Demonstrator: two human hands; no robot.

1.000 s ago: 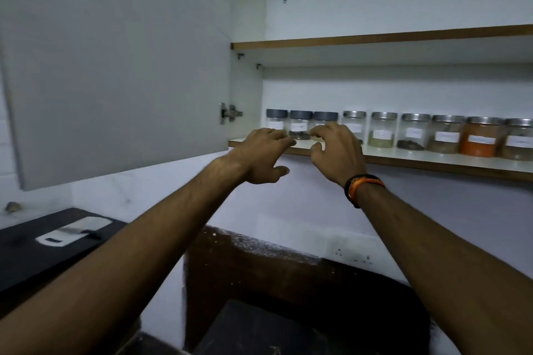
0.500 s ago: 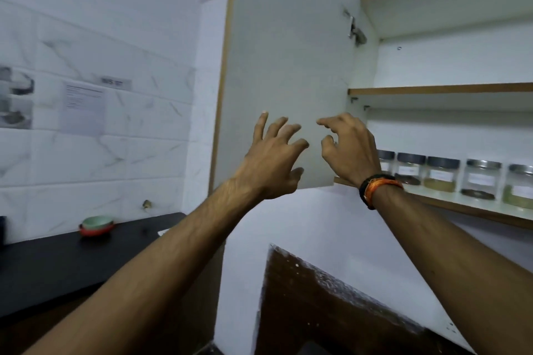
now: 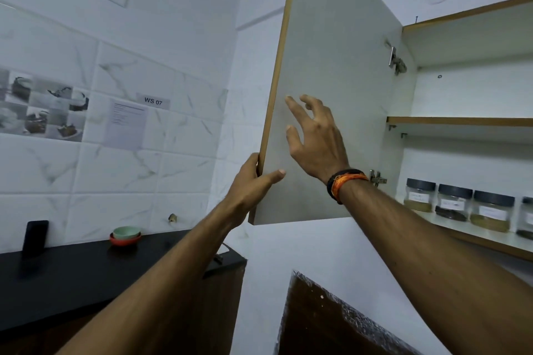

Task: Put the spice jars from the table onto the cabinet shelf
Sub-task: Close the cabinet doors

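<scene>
Left hand (image 3: 249, 181) now gripping cabinet door (image 3: 331, 81) edge, no longer hovering; right hand (image 3: 314, 138) fingers still spread.

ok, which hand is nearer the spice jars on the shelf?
Right. The right hand hovers by the open door's inner face, nearer the spice jars; the left hand grips the door's far edge.

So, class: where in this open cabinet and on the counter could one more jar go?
Free: upper shelf, bare as far as visible; black counter between phone and stacked bowls. Crowded: lower shelf, its spice jars side by side.
</scene>
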